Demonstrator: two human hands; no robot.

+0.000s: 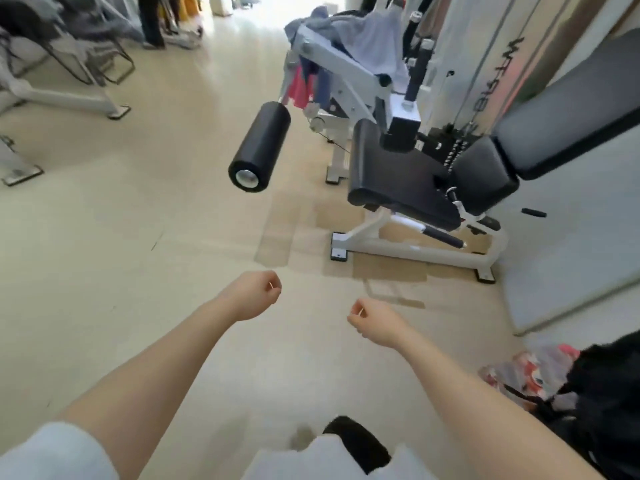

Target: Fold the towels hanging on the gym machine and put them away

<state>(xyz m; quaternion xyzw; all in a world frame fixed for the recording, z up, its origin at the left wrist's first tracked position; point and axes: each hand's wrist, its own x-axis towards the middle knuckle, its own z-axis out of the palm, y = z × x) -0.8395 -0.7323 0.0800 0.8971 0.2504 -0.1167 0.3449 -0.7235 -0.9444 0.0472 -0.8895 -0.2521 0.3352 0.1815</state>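
Smooth, faintly glossy floor (104,237); white painted metal machine frame (349,77); matt black padded seat (398,178); black foam roller (263,140); soft cloth towels (374,43) draped on top.

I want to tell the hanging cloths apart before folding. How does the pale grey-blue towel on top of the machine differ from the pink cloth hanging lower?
The pale grey-blue towel is draped wide over the top of the white frame; the pink cloth hangs lower, under the arm, in a narrow bunch. The towel looks larger and shows much more surface. Both hang unfolded on the machine, and neither hand touches them.
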